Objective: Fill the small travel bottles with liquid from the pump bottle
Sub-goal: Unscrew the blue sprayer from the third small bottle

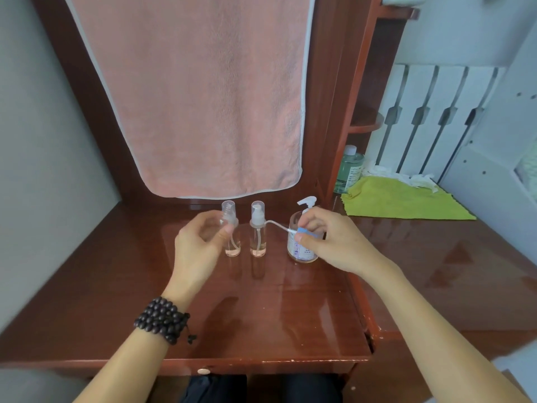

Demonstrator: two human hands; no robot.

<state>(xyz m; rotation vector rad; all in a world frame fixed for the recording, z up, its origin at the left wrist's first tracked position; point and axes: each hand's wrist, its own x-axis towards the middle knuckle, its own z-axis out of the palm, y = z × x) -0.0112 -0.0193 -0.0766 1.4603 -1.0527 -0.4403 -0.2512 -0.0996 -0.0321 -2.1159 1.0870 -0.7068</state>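
Two small travel bottles (232, 228) (257, 228) are stood at 12 o'clock on the desk (290, 309), pump bottle (302, 242) at 1 o'clock w/ a blue-tipped dropper (286, 228) pinched over it by the right hand (334, 242). The left bottle's neck is approached by the left hand (200, 245), fingers loosely curled, nothing gripped yet. Cap probably best removed w/ bottle steadied first, dropper kept level.

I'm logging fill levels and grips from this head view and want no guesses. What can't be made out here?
- Left hand: motion-blurred; whether its fingers grip the left travel bottle is unclear.
- Pump bottle: right hand covers much of it; liquid level hidden.
- Pump bottle label: print too small to read.
- Blue-tipped tube the right hand pinches: its rear end is hidden inside the fingers.
- Green bottle: the wooden post hides part of it.
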